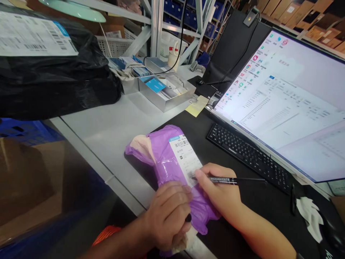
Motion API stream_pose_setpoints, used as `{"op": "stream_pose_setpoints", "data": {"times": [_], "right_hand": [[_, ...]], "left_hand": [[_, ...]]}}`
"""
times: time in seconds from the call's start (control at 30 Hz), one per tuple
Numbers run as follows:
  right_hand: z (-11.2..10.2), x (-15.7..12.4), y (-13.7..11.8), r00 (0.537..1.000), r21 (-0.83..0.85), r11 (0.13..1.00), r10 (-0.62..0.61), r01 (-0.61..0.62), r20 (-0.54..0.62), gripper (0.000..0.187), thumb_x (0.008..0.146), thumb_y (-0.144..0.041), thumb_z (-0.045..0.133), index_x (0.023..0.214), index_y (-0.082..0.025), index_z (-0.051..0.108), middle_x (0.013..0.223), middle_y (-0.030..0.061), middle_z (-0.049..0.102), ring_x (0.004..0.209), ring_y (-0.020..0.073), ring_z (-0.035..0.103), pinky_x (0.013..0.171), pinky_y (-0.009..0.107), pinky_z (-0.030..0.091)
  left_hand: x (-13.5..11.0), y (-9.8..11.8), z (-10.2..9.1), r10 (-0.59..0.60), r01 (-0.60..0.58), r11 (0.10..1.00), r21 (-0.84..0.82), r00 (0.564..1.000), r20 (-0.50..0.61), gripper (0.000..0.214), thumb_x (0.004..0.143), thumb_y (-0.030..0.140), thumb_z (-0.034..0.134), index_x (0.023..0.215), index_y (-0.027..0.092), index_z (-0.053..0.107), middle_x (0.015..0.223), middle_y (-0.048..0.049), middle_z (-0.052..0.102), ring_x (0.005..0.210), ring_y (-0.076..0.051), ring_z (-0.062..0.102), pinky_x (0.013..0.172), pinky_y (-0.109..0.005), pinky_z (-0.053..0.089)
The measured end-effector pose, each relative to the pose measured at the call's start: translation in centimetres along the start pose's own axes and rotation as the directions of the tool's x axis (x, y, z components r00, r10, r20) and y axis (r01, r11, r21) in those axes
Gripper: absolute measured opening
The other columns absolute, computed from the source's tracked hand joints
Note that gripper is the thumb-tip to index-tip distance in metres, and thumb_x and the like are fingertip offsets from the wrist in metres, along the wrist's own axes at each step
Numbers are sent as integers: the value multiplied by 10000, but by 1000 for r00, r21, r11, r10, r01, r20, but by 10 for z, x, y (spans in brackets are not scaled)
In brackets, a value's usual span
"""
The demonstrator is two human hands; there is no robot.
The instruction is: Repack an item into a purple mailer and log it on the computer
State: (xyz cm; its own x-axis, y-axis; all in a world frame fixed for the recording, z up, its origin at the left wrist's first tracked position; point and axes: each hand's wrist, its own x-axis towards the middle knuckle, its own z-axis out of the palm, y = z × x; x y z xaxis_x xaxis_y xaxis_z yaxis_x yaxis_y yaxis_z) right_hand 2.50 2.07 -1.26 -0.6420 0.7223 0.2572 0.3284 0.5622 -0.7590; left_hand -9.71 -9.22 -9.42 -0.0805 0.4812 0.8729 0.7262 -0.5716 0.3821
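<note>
A purple plastic parcel (164,158) lies on the desk edge with a white shipping label (185,156) on top. My left hand (168,214) is closed over the parcel's near end, pressing it down, and a small black cap shows between its fingers. My right hand (219,189) pinches a black marker pen (231,180) with its tip on the lower part of the label.
A black keyboard (249,154) and a large lit monitor (291,104) stand to the right. Open grey boxes of small items (167,91) sit behind, with a yellow sticky note (197,106). A big black bag with a label (54,72) fills the upper left. White crumpled cloth (311,216) lies at right.
</note>
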Motion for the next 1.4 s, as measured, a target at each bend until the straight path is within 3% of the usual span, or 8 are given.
{"op": "stream_pose_setpoints", "data": {"times": [0.17,0.57,0.67,0.77,0.87,0.97,1.1,1.4], "right_hand": [[0,-1,1,999,-36,999,10,-11,-34,393,911,-290,593,536,-194,522,495,-31,494,479,75,441,476,214,352],[-3,-1,2,1000,26,999,22,-22,-15,358,910,-306,639,574,-193,582,495,-32,548,466,71,473,469,205,377],[0,-3,5,998,105,993,63,-62,-4,332,911,-340,656,615,-201,599,486,-39,537,437,73,467,454,212,394],[0,-7,11,993,264,961,105,-87,-55,241,870,-410,728,751,-216,648,560,-30,611,460,100,557,455,223,470],[-10,-13,14,991,342,939,85,-45,-103,239,811,-433,802,835,-229,680,607,-22,649,455,115,593,431,227,500],[-30,-18,10,1000,419,908,17,-16,2,195,809,-388,816,836,-227,709,516,-45,595,328,92,496,319,200,395],[-49,-21,-3,979,516,857,-93,-15,183,110,806,-263,811,808,-210,714,576,-21,657,360,113,572,336,186,421],[-48,-29,-14,946,447,886,-240,123,216,94,763,-149,820,810,-188,750,601,-17,686,452,95,609,430,180,461]], "left_hand": [[3,-1,-2,2,-2,1000,-9,1000,1,397,1053,310,346,815,174,633,862,-94,766,894,-202,734,877,-372,608],[3,0,-2,-14,15,1000,-19,1000,16,396,1048,312,353,813,180,642,850,-90,777,875,-204,739,838,-380,623],[2,-1,-1,-17,17,999,-38,1000,12,384,1041,309,355,822,184,645,849,-91,774,876,-211,737,832,-390,624],[4,0,-4,-12,12,999,-34,1000,22,359,1047,308,374,831,181,632,853,-89,767,881,-207,736,854,-383,613],[12,5,-13,-101,104,994,-31,993,61,285,1045,368,491,881,180,628,825,-50,758,823,-173,726,835,-342,603],[21,13,-27,-193,190,981,45,979,71,205,977,384,647,908,191,656,791,3,756,753,-135,721,777,-283,588],[28,20,-37,-172,161,964,212,985,33,190,973,373,659,918,200,716,829,22,793,745,-124,748,709,-237,574],[32,32,-34,-96,83,960,267,995,35,202,959,386,677,921,196,732,851,7,802,748,-132,755,708,-226,573]]}}
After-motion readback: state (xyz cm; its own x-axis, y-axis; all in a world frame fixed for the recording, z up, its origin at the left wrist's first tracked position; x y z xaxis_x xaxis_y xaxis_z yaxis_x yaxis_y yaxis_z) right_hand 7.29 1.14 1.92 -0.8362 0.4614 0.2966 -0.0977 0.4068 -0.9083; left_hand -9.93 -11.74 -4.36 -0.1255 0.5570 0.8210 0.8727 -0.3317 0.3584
